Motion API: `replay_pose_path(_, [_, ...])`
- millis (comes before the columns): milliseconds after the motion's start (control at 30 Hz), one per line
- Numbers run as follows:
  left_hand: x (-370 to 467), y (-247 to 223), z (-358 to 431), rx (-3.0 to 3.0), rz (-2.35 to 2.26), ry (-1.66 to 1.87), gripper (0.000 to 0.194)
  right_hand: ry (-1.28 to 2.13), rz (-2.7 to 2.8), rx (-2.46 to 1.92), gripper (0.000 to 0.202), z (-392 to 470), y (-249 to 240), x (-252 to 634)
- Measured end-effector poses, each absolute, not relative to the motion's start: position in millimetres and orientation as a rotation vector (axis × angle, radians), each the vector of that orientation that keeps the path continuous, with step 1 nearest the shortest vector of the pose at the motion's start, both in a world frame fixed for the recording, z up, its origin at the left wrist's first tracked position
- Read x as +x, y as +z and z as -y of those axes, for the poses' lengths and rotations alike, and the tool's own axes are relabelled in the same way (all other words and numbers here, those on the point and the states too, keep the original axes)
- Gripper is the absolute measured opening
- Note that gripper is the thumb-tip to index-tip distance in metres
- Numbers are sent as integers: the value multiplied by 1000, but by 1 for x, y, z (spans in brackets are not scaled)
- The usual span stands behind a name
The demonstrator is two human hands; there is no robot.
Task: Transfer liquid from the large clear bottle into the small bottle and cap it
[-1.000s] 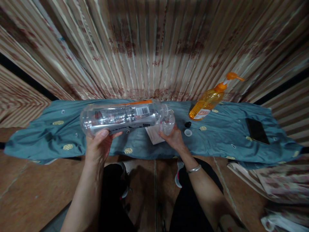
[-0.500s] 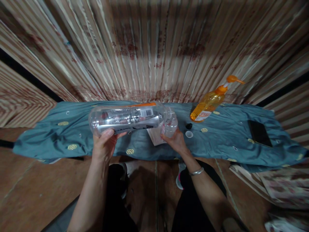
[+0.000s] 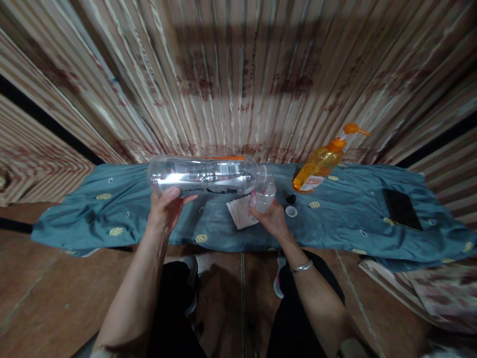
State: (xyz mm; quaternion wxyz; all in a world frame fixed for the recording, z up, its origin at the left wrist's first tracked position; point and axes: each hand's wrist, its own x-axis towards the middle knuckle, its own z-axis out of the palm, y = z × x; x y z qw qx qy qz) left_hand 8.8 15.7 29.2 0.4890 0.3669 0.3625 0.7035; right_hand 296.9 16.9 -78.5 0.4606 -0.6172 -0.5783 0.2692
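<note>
While the left hand (image 3: 166,209) supports the large clear bottle (image 3: 201,174) from its near side, thumb up against it and one finger stuck out to the right, the right hand (image 3: 274,219) is wrapped around a small clear bottle (image 3: 264,195). Large bottle lies about level, base to the left, neck to the right; neck end sits right at the top of the small bottle, over the middle of the teal cloth (image 3: 346,223). Touching or just apart: can't tell.

Step in hand, as I judge it: lining up the two bottle mouths, maybe transferring contents. No stream visible; can't tell whether either bottle has liquid in it.

Next move, my read: calls for a steady right hand, mouths kept matched, and any further tilt coming from the left hand, base up, slowly. Poor alignment could spill onto the beige cloth (image 3: 238,214) lying below and to the near left of the small bottle.

Right of the right hand: black cap (image 3: 290,199), white cap (image 3: 291,212) just nearer. Farther right, orange pump bottle (image 3: 320,166); far-right end, dark flat object (image 3: 402,209).
</note>
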Motion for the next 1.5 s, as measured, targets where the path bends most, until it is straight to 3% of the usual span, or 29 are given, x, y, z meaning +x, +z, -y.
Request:
replay_pose_path(800, [17,17,-11,819,-895,1711,67,685,1373,-1508,66,-11,-92,296])
replay_pose_path(1500, [20,31,-4,844,-950,1696,98,705,1389,-1527,68,-9,-89,293])
